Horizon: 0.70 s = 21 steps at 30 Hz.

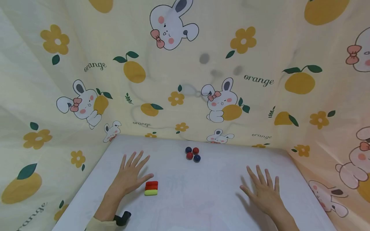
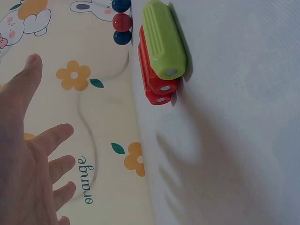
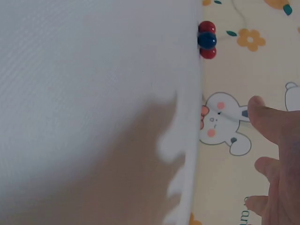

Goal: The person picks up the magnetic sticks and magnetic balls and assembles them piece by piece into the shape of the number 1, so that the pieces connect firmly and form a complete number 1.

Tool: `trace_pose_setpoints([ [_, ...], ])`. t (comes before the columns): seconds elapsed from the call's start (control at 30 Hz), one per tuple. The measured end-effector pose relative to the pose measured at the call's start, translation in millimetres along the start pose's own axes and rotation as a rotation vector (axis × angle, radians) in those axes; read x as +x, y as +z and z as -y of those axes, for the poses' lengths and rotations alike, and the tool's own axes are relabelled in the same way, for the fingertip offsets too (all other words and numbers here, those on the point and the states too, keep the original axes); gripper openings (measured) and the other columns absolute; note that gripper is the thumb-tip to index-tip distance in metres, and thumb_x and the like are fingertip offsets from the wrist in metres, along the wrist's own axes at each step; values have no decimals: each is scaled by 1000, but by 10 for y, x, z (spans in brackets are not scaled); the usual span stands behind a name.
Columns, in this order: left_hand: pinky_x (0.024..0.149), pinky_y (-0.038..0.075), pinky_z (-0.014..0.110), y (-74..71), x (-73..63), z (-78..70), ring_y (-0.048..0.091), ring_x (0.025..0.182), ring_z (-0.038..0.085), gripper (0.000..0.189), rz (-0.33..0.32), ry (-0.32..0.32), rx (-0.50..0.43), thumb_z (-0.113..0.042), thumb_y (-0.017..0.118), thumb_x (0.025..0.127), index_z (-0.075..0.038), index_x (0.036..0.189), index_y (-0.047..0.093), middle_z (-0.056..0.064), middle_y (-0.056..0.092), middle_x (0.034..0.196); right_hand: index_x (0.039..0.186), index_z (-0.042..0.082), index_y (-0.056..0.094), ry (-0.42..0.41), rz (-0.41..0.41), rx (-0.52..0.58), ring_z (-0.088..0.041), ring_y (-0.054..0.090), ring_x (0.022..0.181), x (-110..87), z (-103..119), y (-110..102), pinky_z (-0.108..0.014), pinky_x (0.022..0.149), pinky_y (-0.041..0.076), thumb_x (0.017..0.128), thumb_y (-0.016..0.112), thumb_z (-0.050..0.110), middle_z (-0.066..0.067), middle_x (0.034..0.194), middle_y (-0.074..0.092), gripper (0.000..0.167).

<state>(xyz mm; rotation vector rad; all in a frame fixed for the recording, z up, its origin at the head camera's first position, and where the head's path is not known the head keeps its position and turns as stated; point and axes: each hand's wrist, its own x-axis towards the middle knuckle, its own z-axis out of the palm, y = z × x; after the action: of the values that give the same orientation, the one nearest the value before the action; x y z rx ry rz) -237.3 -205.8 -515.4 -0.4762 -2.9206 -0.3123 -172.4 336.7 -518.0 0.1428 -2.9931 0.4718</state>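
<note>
My left hand [image 1: 128,175], its fingers spread, hovers over the left part of the white table with nothing in it. Just right of its thumb lie short plastic rods side by side: two red rods [image 1: 151,185] and a yellow-green rod [image 1: 151,192]. In the left wrist view, silvery discs show on the ends of the yellow-green rod [image 2: 164,42] and the red rods. My right hand [image 1: 265,196] is also spread and holds nothing, above the table's right side. Toward the back middle sit two red balls [image 1: 189,156] and two dark blue balls [image 1: 197,158], grouped closely.
A cream cloth [image 1: 185,64] printed with rabbits, oranges and flowers hangs behind the table and along both sides. The white table top [image 1: 185,205] lies between the hands. A black band [image 1: 122,218] is around the left wrist.
</note>
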Motion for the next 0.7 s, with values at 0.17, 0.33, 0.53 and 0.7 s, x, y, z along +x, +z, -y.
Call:
trace_pose_setpoints([
  [0.17,126,0,71,-7,-3,4,17,163,45,85,0,5,-10,-69,60,99,-21,166,41,16,26,176,174,28,13,-11,-3,8,-58,-3,159,10,7,14,-68,115,-29,105,58,61,-25,177,5,88],
  [0.33,126,0,71,18,6,13,16,163,46,84,14,8,-22,-68,60,99,-21,166,41,16,26,176,173,25,19,-11,9,31,-58,-1,159,55,37,44,-69,116,-27,104,60,61,-26,177,7,88],
  [0.53,126,-3,71,54,43,29,16,163,46,85,38,7,-24,-67,61,99,-21,167,40,17,25,176,171,22,26,-27,2,49,-58,3,159,184,108,100,-73,119,-20,102,64,60,-26,176,11,87],
  [0.7,125,-2,72,88,90,49,16,162,47,84,67,11,-24,-64,64,99,-21,167,40,17,25,176,171,23,26,-43,10,59,-56,3,160,296,179,157,-73,120,-18,102,64,60,-26,177,13,87],
])
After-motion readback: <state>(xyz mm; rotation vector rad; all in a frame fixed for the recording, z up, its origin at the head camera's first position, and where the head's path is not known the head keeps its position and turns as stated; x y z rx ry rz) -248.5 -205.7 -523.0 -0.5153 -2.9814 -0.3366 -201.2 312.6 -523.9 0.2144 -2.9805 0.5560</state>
